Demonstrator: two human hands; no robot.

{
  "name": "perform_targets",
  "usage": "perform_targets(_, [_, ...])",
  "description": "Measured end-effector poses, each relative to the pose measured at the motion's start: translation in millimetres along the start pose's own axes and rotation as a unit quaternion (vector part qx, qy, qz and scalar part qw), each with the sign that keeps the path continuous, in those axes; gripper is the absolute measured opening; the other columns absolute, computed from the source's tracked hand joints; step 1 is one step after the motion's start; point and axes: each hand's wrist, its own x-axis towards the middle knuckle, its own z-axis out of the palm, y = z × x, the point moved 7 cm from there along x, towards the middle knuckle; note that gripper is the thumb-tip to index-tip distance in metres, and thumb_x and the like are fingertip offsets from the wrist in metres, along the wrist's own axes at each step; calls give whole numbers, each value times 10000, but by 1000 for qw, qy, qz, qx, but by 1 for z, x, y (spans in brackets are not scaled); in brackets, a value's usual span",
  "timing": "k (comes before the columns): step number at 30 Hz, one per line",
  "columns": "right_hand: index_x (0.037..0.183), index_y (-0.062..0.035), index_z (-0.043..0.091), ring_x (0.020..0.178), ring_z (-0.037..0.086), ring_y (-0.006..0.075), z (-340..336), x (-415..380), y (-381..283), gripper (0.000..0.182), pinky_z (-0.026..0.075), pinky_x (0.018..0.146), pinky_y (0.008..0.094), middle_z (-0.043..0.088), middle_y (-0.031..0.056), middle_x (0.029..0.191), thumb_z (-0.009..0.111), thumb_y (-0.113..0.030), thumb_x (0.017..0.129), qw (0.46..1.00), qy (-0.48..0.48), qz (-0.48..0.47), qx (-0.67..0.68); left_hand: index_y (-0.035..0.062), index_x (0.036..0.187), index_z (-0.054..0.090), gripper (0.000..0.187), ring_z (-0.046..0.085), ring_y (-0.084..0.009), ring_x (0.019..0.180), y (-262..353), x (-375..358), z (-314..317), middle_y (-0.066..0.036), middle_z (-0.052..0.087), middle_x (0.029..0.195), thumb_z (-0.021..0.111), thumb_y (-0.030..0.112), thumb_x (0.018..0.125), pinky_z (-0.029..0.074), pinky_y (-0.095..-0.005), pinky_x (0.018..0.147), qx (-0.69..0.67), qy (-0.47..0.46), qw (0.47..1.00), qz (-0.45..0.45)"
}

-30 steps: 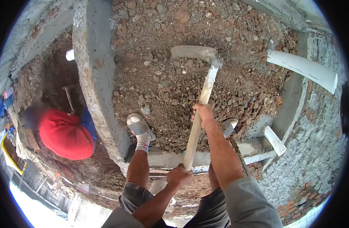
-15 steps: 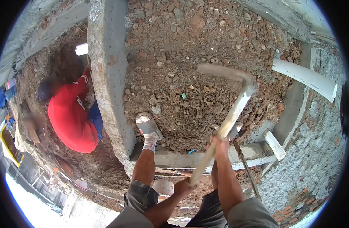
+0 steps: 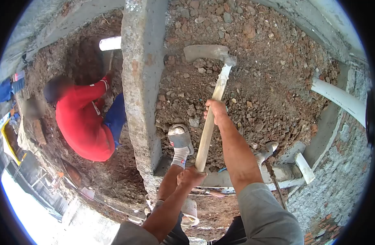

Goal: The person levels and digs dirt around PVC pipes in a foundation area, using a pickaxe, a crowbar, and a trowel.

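Observation:
Both my hands are wrapped round the pale wooden handle of a hoe (image 3: 208, 134). My left hand (image 3: 191, 178) grips the butt end, close to my body. Farther up the shaft, my right hand (image 3: 216, 111) is closed near the middle. The wide, dirt-coated blade (image 3: 205, 52) points left, over the rubbly soil (image 3: 273, 94) and beside the concrete beam. My feet, in socks and sandals, are at the near edge of the soil, the left sandal (image 3: 179, 136) below the handle.
A concrete beam (image 3: 140, 90) runs along my left. Beyond it a person in a red top (image 3: 83, 122) bends over a dug hole by a white pipe (image 3: 110, 43). White pipes (image 3: 338, 94) stick out on the right. Behind my feet stands a bucket (image 3: 190, 210).
The hoe has swung forward and left, its blade now nearer the beam. My right arm has stretched forward; my left hand has risen slightly. The view has shifted left.

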Motion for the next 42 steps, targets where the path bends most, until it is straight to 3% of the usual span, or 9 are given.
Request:
perform_targets(5, [800, -31, 557, 504, 538, 198, -25, -36, 23, 102, 494, 468, 380, 513, 62, 674, 589, -109, 743, 997, -40, 25, 60, 79, 1078, 615, 551, 616, -284, 1014, -12, -28, 39, -160, 655, 1019, 619, 488, 708, 468, -391, 876, -10, 43, 999, -7])
perform_targets(9, [748, -3, 549, 416, 520, 193, -98, -109, 92, 128, 470, 393, 347, 505, 57, 594, 621, -107, 726, 998, 22, 55, 1, 80, 1076, 595, 512, 639, -302, 942, -20, -81, 165, -160, 662, 971, 627, 429, 704, 476, -394, 830, -174, -122, 977, 32])
perform_targets(15, [836, 44, 553, 459, 585, 188, -172, -269, 234, 206, 468, 390, 316, 558, 94, 587, 671, -2, 674, 992, 49, 108, -29, 115, 1157, 582, 712, 613, -315, 997, -119, -178, 373, -139, 652, 1037, 652, 619, 659, 450, -405, 880, 27, -311, 949, -40])
perform_targets(20, [650, 6, 555, 442, 562, 177, -171, -249, 127, 83, 461, 399, 294, 553, 93, 580, 621, -25, 690, 998, 23, -52, -35, 118, 1121, 605, 768, 608, -290, 1020, -65, -127, 320, -119, 647, 1071, 671, 686, 608, 441, -390, 896, -12, -273, 962, -1])
perform_targets(27, [756, 15, 510, 473, 511, 201, -133, -49, -31, 131, 484, 454, 364, 468, 78, 622, 583, -91, 734, 986, 96, -99, 93, 139, 1088, 562, 509, 663, -251, 838, 66, 30, 66, -118, 674, 930, 604, 510, 743, 502, -394, 764, 19, 75, 989, 122])
perform_targets(31, [889, -7, 556, 514, 522, 222, -139, 1, 6, 174, 492, 492, 392, 515, 80, 713, 598, -116, 761, 990, 138, 21, 32, 107, 1079, 590, 497, 652, -278, 895, 47, 55, 86, -140, 672, 942, 628, 442, 714, 495, -390, 831, 77, 111, 989, 63])
perform_targets(37, [795, -22, 582, 450, 524, 205, -151, -52, 7, 84, 473, 412, 370, 511, 64, 630, 606, -89, 749, 996, 87, 13, 9, 63, 1141, 559, 532, 615, -302, 1017, 68, -45, 107, -192, 642, 1044, 550, 415, 741, 459, -385, 898, 20, -52, 998, 22])
perform_targets(40, [750, -26, 552, 451, 514, 203, -163, -104, 72, 76, 466, 409, 365, 503, 58, 630, 604, -71, 716, 996, 56, 67, 24, 36, 1193, 545, 614, 653, -257, 807, 3, -59, 210, -130, 667, 888, 583, 458, 749, 488, -359, 789, -91, -114, 987, 64])
perform_targets(42, [736, -17, 564, 397, 510, 204, -180, -149, 150, 69, 451, 367, 348, 511, 65, 569, 614, -64, 737, 994, 64, 85, 26, 65, 1042, 632, 574, 631, -329, 942, -61, -86, 296, -172, 664, 965, 619, 514, 685, 474, -397, 824, -110, -118, 986, 36])
